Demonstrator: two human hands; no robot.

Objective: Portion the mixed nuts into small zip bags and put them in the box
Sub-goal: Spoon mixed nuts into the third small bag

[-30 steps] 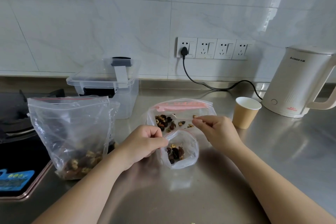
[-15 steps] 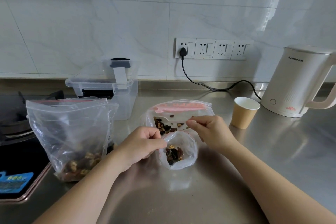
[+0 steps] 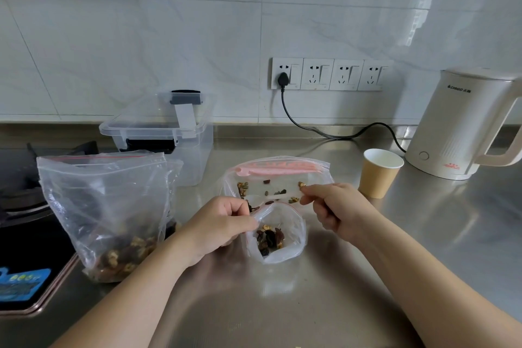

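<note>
**Holding the small bag open for nuts**

Resting on the tabletop (image 3: 367,277), the small bag (image 3: 278,237) is sagging, limp, light and slippery. Left hand (image 3: 219,224) is pinching its rim, the best hold; right hand (image 3: 336,206) is pinching nuts (image 3: 302,184) over the tray (image 3: 278,186).

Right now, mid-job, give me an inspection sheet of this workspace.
Surface: steel counter, bare in front.
Job's things: small bag open, some nuts inside; big bag upright, nuts at bottom; flat bag with loose nuts on it; box at back, lid resting on it.
Clutter: cup; kettle.
Grippers: left hand pinches the small bag's rim; right hand pinches the opposite rim.
Cables: black cord from socket toward kettle.
Surroundings: hob on left; tiled wall.
</note>
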